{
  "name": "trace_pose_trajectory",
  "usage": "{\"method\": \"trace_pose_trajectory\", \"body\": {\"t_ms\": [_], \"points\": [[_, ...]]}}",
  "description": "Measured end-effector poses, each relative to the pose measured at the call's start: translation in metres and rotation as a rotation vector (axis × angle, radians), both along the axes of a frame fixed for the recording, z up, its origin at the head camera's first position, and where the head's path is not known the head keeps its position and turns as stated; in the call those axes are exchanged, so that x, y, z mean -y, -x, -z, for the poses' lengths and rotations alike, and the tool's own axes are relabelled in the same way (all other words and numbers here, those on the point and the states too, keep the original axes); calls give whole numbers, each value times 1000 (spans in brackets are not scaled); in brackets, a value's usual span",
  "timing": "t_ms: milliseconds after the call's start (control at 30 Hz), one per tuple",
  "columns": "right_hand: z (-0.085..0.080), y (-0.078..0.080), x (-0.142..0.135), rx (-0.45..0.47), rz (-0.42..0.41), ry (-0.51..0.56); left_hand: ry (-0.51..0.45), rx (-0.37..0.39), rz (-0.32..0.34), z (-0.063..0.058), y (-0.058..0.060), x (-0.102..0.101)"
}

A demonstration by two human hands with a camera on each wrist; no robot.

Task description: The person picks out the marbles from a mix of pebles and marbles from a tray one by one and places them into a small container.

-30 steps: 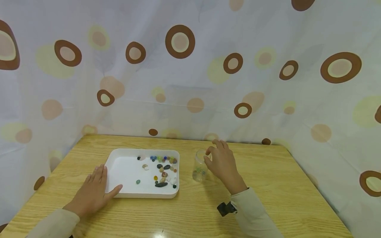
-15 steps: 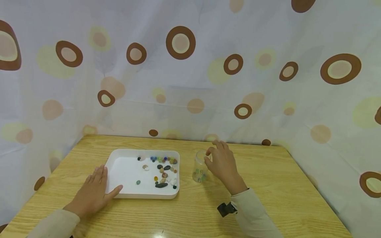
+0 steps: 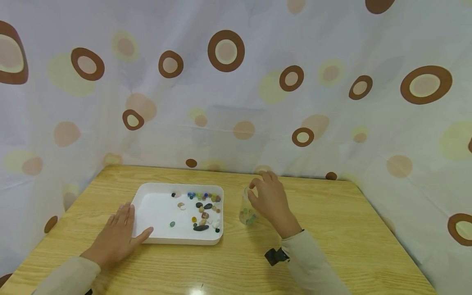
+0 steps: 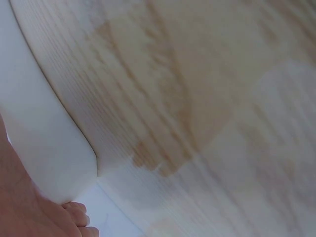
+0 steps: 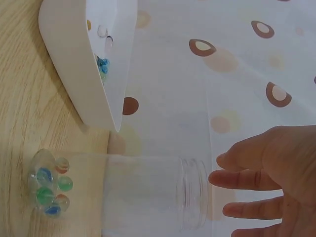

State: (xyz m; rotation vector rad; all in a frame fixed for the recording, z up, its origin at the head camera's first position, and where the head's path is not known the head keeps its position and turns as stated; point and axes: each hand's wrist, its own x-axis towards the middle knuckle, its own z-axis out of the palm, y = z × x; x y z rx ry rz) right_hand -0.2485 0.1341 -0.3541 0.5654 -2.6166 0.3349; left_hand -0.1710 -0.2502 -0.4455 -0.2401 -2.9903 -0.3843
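My left hand [image 3: 115,237] rests along the left end of a shallow white tray [image 3: 177,241], fingers straight and thumb over the near rim. My right hand [image 3: 271,203] hovers at the mouth of a clear jar [image 3: 244,205] standing upright on the table. Thumb and index finger are close together just over the rim, and the other fingers extend. In the right wrist view nothing shows between the fingertips. Several glass marbles [image 5: 45,196] lie at the bottom of the jar. Several marbles and pebbles lie in the tray, among them a dark pebble [image 3: 200,228].
The wooden table [image 3: 332,229] reaches back to a patterned cloth [image 3: 236,102] hanging behind and at the sides. Blue marbles [image 3: 191,194] and other coloured ones line the tray's far right. A green stone [image 3: 172,224] lies apart near the tray's front.
My right hand has shifted slightly left, so its fingers now overlap the jar's mouth more. Marbles at the jar's bottom have settled into a different arrangement. The left hand stays on the tray.
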Motion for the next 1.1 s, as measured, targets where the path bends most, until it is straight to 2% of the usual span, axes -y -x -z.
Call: {"method": "trace_pose_trajectory", "body": {"t_ms": [233,367,567,667,867,1100], "points": [[0,4,25,42,-54,6,-4,0,3,-3,0,-2],[5,10,40,74,-103,-4,1,-7,2,-2,1,-2],[23,22,67,142,-190,-37,-1,1,-2,-1,1,0],[34,28,80,197,-209,-80,1,3,-4,0,2,0],[50,39,98,281,-179,-172,4,-1,-6,1,3,1],[70,51,103,300,-204,-160,3,-15,-1,1,2,1]]}}
